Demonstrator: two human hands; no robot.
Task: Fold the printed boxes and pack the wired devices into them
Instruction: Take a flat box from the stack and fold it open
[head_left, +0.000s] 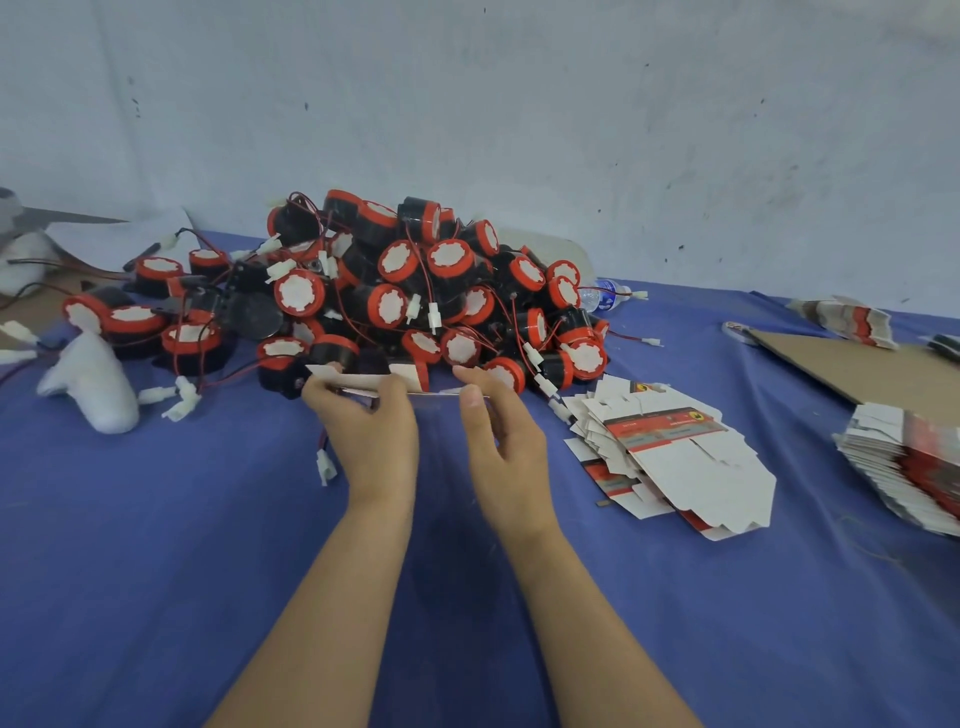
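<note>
Blue-clothed desk (156, 519), task judged barely begun: one flat printed box (363, 383) is held edge-on, gripped at its left end by the left hand (371, 436), pinched at its right by the right hand (501, 441), just before the heap of wired devices (426, 280). Stack of flat boxes (675, 457) is left unfolded; nothing is seen packed
</note>
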